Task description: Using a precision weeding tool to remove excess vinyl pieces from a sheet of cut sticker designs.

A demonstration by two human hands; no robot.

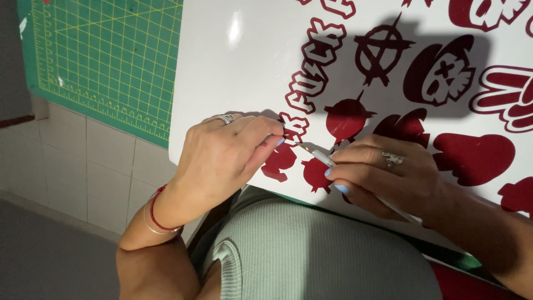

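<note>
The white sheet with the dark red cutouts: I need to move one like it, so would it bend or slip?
The white sheet looks glossy, so probably slippery. It looks thin and overhangs the green mat, so likely light, bending somewhat when lifted.

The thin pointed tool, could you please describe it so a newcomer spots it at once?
Find the glossy white sheet covered in dark red cut-out shapes. At its lower edge, the right hand grips a slim pale pen-like tool. Unlike the flat shapes, it ends in a fine metal tip.
</note>
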